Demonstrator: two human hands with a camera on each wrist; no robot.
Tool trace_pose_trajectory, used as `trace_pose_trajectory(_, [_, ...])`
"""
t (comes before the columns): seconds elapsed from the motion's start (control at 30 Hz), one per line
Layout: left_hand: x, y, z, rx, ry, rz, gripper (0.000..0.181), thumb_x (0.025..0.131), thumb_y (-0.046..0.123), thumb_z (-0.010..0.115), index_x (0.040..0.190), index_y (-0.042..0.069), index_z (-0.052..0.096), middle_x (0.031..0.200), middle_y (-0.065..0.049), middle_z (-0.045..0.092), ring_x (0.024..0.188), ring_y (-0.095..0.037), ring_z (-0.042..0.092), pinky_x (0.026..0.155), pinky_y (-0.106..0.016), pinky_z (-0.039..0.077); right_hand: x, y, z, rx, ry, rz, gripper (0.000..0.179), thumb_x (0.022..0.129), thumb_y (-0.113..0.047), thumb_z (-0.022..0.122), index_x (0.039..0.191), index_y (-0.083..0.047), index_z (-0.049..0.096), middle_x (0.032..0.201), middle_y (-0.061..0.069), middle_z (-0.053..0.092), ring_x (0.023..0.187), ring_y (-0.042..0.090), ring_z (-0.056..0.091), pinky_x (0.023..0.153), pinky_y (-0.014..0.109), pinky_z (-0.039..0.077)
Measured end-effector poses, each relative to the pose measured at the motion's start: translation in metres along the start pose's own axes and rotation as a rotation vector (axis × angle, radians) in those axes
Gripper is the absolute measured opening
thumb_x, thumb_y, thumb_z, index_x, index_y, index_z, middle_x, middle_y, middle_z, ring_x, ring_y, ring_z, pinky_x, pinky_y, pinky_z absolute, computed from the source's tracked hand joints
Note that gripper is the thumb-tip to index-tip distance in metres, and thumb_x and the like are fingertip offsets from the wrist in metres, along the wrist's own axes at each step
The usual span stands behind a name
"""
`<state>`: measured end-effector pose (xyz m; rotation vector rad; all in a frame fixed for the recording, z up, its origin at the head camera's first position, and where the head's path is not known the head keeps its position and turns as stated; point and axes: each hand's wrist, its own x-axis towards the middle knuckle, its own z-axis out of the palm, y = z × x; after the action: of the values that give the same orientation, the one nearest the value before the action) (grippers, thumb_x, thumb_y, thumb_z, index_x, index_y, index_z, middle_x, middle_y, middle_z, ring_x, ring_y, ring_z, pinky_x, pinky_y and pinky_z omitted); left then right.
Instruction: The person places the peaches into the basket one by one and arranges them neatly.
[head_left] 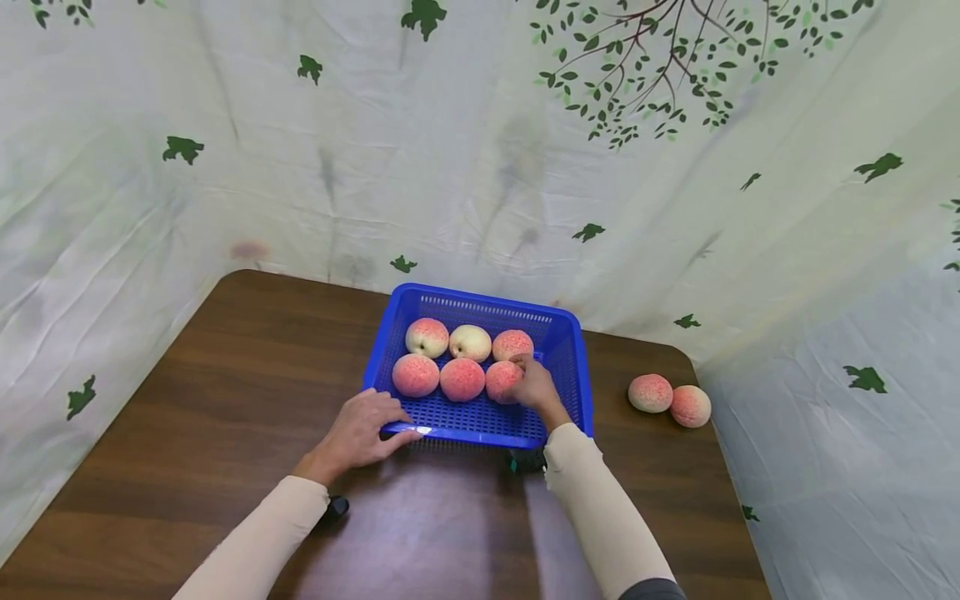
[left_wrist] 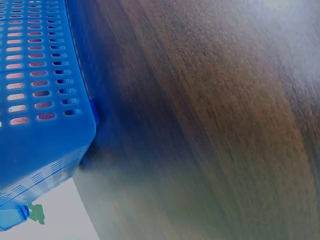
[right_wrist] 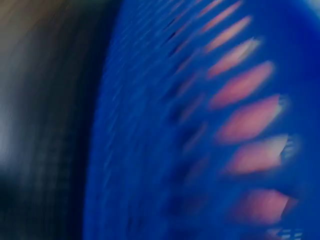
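Observation:
A blue perforated plastic basket (head_left: 480, 435) stands on the table in the head view, with several peaches in two rows. My left hand (head_left: 365, 427) grips its front left corner, the thumb lying along the front rim. Inside the basket, my right hand (head_left: 536, 387) holds the front right peach (head_left: 502, 382) with its fingertips. Beside that one lies a pink peach (head_left: 462, 380); behind it is another peach (head_left: 513, 344). A paler, yellowish peach (head_left: 470, 342) sits mid back row. Both wrist views show the basket's slotted wall (left_wrist: 40, 140) with pink showing through; neither shows a hand.
Two peaches lie on the table right of the basket, a nearer-left peach (head_left: 650, 393) touching a second peach (head_left: 691, 407) near the right edge. The brown wooden table (head_left: 225, 417) meets a white leaf-printed curtain (head_left: 360, 183) at the back and sides.

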<state>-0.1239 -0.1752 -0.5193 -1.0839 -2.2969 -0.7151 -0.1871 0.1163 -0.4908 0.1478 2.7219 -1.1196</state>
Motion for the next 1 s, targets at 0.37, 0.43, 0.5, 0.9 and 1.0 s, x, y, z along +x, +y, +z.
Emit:
trace_pose_trajectory(0.37, [0.0, 0.0, 0.001, -0.002, -0.013, -0.005, 0.064, 0.094, 0.065, 0.035, 0.073, 0.017, 0.072, 0.068, 0.009, 0.061, 0.064, -0.01, 0.053, 0.061, -0.027, 0.037, -0.003, 0.006, 0.0, 0.057, 0.018, 0.021, 0.07, 0.065, -0.005, 0.082, 0.128, -0.003, 0.053, 0.123, 0.02, 0.059, 0.11, 0.036, 0.056, 0.093, 0.05, 0.044])
trace_pose_trajectory(0.43, [0.0, 0.001, 0.001, 0.003, -0.017, -0.009, 0.065, 0.094, 0.065, 0.034, 0.073, 0.017, 0.072, 0.068, 0.009, 0.061, 0.065, -0.01, 0.053, 0.061, -0.027, 0.037, -0.004, 0.007, -0.003, 0.072, 0.018, 0.027, 0.07, 0.065, -0.005, 0.081, 0.129, -0.004, 0.052, 0.122, 0.02, 0.059, 0.108, 0.036, 0.056, 0.09, 0.049, 0.045])
trace_pose_trajectory(0.5, [0.0, 0.001, 0.0, 0.008, -0.02, -0.011, 0.065, 0.094, 0.066, 0.033, 0.074, 0.017, 0.072, 0.068, 0.009, 0.061, 0.065, -0.01, 0.053, 0.061, -0.027, 0.037, -0.004, 0.009, -0.005, 0.084, 0.02, 0.026, 0.07, 0.065, -0.005, 0.08, 0.129, -0.004, 0.052, 0.121, 0.02, 0.058, 0.108, 0.036, 0.056, 0.088, 0.048, 0.046])
trace_pose_trajectory(0.9, [0.0, 0.001, 0.0, 0.011, -0.044, -0.009, 0.035, 0.085, 0.05, 0.066, 0.074, 0.017, 0.072, 0.068, 0.009, 0.061, 0.065, -0.009, 0.052, 0.062, -0.026, 0.037, -0.013, 0.029, -0.032, 0.242, -0.032, -0.005, 0.067, 0.076, -0.01, 0.079, 0.135, -0.005, 0.047, 0.133, 0.025, 0.048, 0.118, 0.043, 0.05, 0.094, 0.053, 0.043])
trace_pose_trajectory(1.0, [0.001, 0.001, -0.001, 0.011, -0.046, -0.014, 0.022, 0.073, 0.039, 0.078, 0.074, 0.017, 0.072, 0.069, 0.009, 0.061, 0.065, -0.009, 0.052, 0.062, -0.027, 0.037, -0.017, 0.028, -0.041, 0.299, -0.055, -0.022, 0.066, 0.08, -0.011, 0.077, 0.137, -0.005, 0.045, 0.136, 0.025, 0.046, 0.121, 0.044, 0.048, 0.097, 0.055, 0.041])
